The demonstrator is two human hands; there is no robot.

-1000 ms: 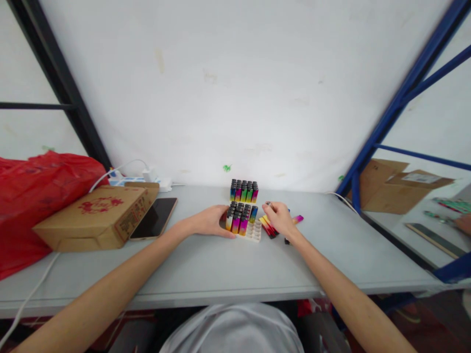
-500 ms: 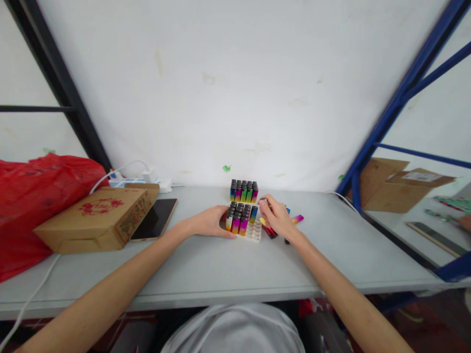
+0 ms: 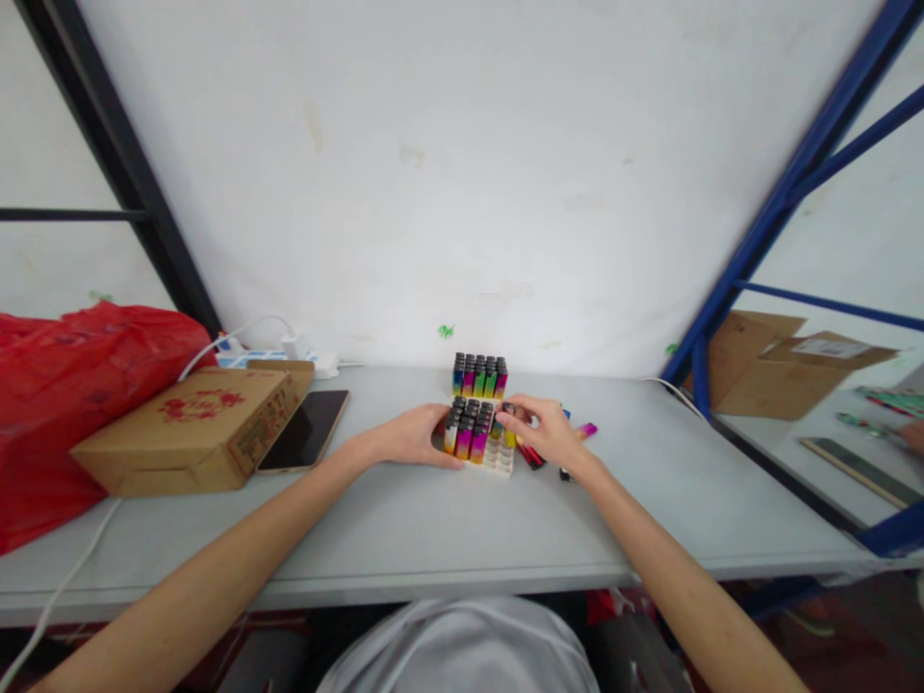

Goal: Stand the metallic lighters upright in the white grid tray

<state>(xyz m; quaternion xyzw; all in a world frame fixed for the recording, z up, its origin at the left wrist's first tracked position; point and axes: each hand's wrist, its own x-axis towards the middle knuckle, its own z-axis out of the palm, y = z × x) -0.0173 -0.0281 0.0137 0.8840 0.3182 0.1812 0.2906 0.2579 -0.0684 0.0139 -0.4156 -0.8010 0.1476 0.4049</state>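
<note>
Several colourful lighters (image 3: pixel 464 440) with black tops stand upright in the left part of a white tray (image 3: pixel 498 460) with round holes. My left hand (image 3: pixel 423 436) curves round the tray's left side, thumb and fingers spread against it. With bent fingers my right hand (image 3: pixel 538 428) grips a yellow lighter (image 3: pixel 509 436) upright at the tray's right side. Behind stands a second full block of lighters (image 3: pixel 480 375). Loose lighters lie right of the tray, among them a red one (image 3: pixel 532 457) and a purple one (image 3: pixel 586 430), partly behind my right hand.
To the left are a cardboard box (image 3: pixel 194 433), a dark phone (image 3: pixel 304 431), a red bag (image 3: pixel 43 414) and a white power strip (image 3: pixel 318 362) with cables. A blue metal frame (image 3: pixel 765 221) and an open carton (image 3: pixel 757 371) stand at the right.
My right hand has moved left and slightly down, bringing the yellow lighter over to the tray's right column. My left hand keeps its place.
</note>
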